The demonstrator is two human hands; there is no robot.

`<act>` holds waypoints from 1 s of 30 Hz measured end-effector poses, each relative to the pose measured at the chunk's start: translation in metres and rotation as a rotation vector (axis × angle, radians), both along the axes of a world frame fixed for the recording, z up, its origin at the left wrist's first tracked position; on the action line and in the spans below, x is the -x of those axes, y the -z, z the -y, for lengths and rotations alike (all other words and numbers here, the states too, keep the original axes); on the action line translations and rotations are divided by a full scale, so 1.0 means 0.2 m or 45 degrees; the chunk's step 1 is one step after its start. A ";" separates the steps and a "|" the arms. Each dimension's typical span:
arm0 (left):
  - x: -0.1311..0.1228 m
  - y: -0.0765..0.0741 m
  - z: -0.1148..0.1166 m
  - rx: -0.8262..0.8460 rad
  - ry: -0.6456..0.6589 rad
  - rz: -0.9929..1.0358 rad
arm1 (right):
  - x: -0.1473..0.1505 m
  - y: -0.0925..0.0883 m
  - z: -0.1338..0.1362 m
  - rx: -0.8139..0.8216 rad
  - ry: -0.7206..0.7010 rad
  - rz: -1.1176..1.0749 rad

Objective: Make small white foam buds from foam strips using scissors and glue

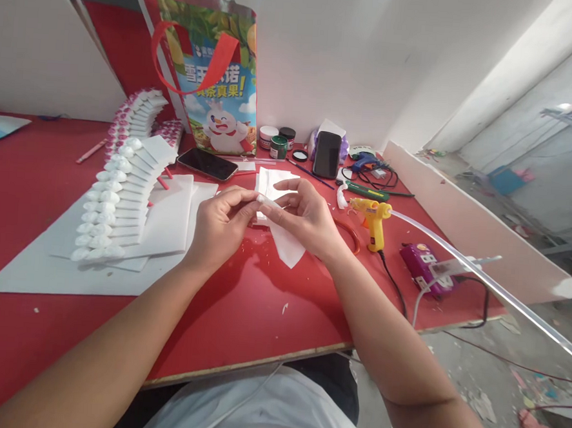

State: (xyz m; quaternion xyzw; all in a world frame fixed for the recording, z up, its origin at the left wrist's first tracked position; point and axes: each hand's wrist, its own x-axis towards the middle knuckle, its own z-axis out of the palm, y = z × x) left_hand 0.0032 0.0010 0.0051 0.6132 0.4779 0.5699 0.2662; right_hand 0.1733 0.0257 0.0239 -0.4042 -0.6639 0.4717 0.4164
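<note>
My left hand (222, 220) and my right hand (308, 215) meet above the middle of the red table, both closed in a pinch. A small white piece (261, 199) shows between the fingertips; its kind is unclear. Just beneath my hands lie white sheets (273, 178), perhaps paper or cloth, and a pointed white flap (288, 245) shows below my right fingers. To the left, a curved row of white pieces with rounded, puffy ends (110, 197) rests on white boards (169, 223).
A yellow glue gun (375, 219) with a long clear stick lies right of my hands, near a purple power strip (428, 268). A phone (207, 164), a printed bag (217, 74), small jars (278, 147) and a dark-screened device (327, 154) stand or lie behind.
</note>
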 end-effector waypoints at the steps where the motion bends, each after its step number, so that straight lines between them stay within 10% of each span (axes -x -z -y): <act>1: 0.00 0.00 0.00 0.028 -0.005 0.007 | 0.00 0.00 -0.01 0.003 0.008 0.032; 11: 0.00 0.04 -0.03 0.269 -0.005 0.306 | 0.03 0.04 0.00 -0.420 0.192 0.674; 20: 0.03 -0.01 -0.02 0.257 0.151 0.226 | -0.04 -0.05 -0.06 0.886 -0.491 -0.398; 30: 0.02 -0.04 -0.01 0.288 0.139 0.191 | -0.04 -0.01 -0.05 0.740 -0.480 -0.406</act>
